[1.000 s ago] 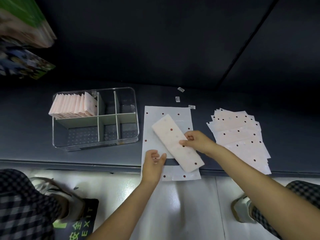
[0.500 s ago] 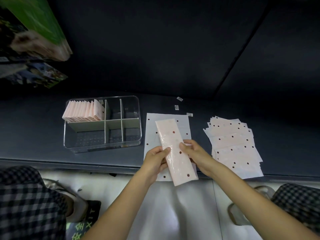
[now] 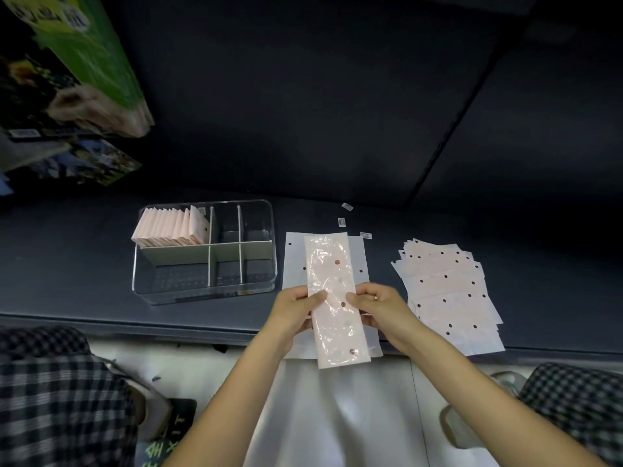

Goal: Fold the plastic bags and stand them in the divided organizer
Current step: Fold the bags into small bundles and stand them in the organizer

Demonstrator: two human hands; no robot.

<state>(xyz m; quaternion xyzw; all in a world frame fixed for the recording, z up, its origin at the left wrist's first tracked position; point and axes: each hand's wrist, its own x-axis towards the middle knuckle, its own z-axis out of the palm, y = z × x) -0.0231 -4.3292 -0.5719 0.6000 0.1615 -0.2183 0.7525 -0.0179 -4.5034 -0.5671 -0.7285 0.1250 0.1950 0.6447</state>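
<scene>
Both hands, left hand (image 3: 296, 306) and right hand (image 3: 379, 303), pinch the folded bag strip (image 3: 332, 298) mid-length; fold its far end squarely toward this grip, probably in half.

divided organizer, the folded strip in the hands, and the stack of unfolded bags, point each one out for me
divided organizer (image 3: 205, 293): head view, on its clear front wall.
folded strip (image 3: 332, 267): head view, on its upper half, above the fingers.
stack of unfolded bags (image 3: 448, 291): head view, on the middle of the top sheets.

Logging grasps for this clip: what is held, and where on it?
A folded bag strip, pinched at its long edges near the middle by the left hand and right hand.
</scene>
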